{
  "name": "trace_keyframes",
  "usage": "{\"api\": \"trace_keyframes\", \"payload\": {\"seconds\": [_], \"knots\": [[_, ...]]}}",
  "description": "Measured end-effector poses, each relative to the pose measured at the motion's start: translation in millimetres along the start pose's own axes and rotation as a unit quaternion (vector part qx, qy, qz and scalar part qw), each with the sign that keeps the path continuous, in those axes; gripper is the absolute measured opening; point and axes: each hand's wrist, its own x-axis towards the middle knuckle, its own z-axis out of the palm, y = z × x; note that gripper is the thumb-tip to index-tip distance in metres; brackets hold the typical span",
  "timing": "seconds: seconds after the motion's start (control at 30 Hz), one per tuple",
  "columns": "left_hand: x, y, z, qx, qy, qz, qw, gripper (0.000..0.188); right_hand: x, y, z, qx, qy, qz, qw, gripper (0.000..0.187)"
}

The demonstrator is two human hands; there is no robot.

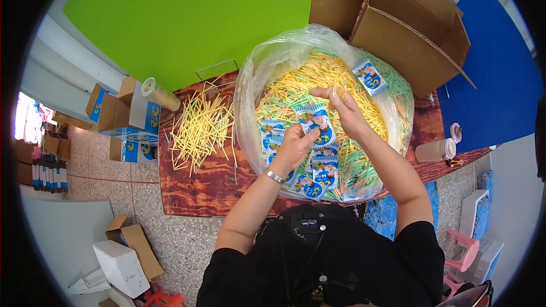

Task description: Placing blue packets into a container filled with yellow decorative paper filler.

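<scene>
small blue-white printed packet (317, 120), flat, upright

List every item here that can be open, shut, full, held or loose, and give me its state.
Left hand: shut on a blue packet.
Right hand: pinching yellow sticks.
Clear plastic bag: open, full of sticks and packets.
Cardboard box: flaps open.
Loose sticks: scattered on wooden table.
Plastic jar: lying on its side.

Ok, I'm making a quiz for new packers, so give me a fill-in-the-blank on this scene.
1. The left hand holds a small blue ____.
2. The clear bag holds yellow and ____ sticks.
3. Loose yellow sticks lie on the ____ table.
Missing: packet; green; wooden
</scene>
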Motion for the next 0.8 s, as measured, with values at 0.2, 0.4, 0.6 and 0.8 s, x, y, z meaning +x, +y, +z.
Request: {"api": "trace_keyframes", "payload": {"seconds": [0.2,0.4,0.6,0.8], "knots": [[-3.3,17.1,18.3,-0.023,-0.042,0.004,0.999,0.021,-9.0,20.4,6.9,0.017,-0.003,0.006,1.0,0.036],[-22.7,33.7,-0.3,0.541,0.12,0.181,0.813,0.017,-9.3,-78.5,-19.4,-0.214,-0.123,0.008,0.969,0.025],[-23.7,30.7,-4.2,0.612,0.123,0.329,0.708,0.018,7.9,-120.4,-14.8,-0.469,-0.376,0.008,0.799,0.021],[-26.4,35.1,-5.2,0.642,0.099,0.394,0.65,0.018,28.8,-119.6,-0.8,-0.574,-0.443,0.011,0.688,0.026]]}}
